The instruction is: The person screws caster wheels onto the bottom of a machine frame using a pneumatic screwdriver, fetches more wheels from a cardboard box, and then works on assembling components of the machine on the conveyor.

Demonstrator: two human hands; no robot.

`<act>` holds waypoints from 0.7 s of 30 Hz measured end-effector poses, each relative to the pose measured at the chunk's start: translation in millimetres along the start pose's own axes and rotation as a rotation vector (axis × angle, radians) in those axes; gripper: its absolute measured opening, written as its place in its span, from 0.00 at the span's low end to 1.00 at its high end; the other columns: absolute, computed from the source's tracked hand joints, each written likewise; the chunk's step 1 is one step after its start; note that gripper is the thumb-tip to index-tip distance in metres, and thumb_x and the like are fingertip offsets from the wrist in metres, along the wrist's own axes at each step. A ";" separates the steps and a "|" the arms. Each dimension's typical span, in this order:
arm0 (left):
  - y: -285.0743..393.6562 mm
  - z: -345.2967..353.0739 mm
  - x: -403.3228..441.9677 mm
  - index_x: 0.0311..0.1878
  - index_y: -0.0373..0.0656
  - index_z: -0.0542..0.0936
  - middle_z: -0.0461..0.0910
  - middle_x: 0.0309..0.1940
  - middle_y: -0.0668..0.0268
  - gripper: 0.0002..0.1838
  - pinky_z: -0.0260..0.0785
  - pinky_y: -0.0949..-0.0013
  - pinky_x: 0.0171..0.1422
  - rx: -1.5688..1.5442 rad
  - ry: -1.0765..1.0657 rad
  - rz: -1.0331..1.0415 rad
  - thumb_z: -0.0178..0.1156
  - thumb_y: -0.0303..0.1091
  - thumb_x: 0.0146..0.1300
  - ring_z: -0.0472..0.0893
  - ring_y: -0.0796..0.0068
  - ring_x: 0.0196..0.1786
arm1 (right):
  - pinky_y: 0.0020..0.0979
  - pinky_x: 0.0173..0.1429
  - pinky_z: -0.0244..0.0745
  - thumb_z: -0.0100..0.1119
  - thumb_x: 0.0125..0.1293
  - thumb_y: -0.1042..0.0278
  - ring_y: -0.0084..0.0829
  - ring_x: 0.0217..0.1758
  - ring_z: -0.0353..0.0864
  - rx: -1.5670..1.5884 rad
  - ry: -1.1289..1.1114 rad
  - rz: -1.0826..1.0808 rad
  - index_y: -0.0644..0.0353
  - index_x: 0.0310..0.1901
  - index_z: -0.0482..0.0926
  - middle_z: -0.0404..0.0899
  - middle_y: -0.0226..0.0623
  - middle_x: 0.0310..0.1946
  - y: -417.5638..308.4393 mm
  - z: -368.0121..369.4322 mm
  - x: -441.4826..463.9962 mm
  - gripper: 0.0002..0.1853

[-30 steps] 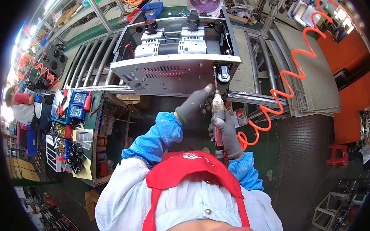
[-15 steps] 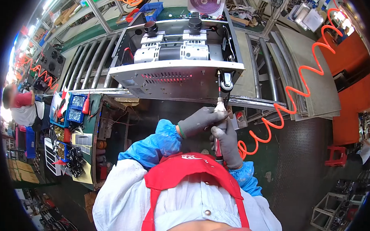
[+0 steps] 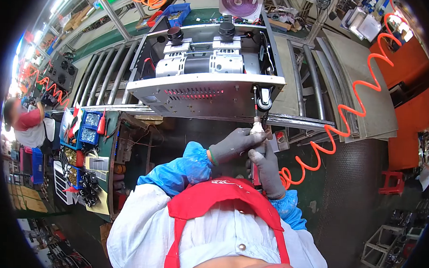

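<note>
A pneumatic screwdriver (image 3: 258, 128) with a silver nose and a red lower end is held in both my gloved hands. My left hand (image 3: 235, 144) is closed around its front end. My right hand (image 3: 268, 169) wraps the body lower down. The driver's long bit points up at the plate of a caster (image 3: 264, 101) on the corner of a grey metal housing (image 3: 197, 98); whether the tip touches a screw is too small to tell. Inside the housing sits a silver and black twin-head motor unit (image 3: 200, 62).
The housing rests on a roller conveyor (image 3: 99, 78). An orange coiled hose (image 3: 334, 152) runs off to my right. At left, a workbench holds blue bins (image 3: 89, 127) of small hardware and a pile of black casters (image 3: 89, 188). A co-worker (image 3: 30, 120) sits at far left.
The view has shifted a little, so the housing and my hands appear slightly further right. Both hands keep their hold on the screwdriver. At far left, the co-worker's arm has moved.
</note>
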State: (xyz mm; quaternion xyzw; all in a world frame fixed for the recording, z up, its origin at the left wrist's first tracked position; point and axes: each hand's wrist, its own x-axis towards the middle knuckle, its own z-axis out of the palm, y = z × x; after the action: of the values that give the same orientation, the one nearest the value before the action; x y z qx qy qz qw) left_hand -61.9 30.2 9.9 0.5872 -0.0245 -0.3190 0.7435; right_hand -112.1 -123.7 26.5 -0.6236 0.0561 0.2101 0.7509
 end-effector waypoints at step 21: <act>-23.6 -95.7 -45.2 0.58 0.39 0.74 0.80 0.42 0.63 0.15 0.58 0.86 0.21 -0.767 0.283 0.097 0.53 0.32 0.72 0.67 0.86 0.28 | 0.26 0.41 0.72 0.65 0.54 0.62 0.23 0.37 0.74 -0.117 -0.229 0.158 0.60 0.71 0.58 0.72 0.34 0.41 19.6 -4.6 -17.5 0.42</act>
State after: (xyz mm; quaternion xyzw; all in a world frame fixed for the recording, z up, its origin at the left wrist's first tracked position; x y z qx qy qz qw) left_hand -69.0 132.5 -25.3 0.3039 0.1710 -0.1858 0.9186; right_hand -134.7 -129.8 13.7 -0.6320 0.0065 0.3411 0.6959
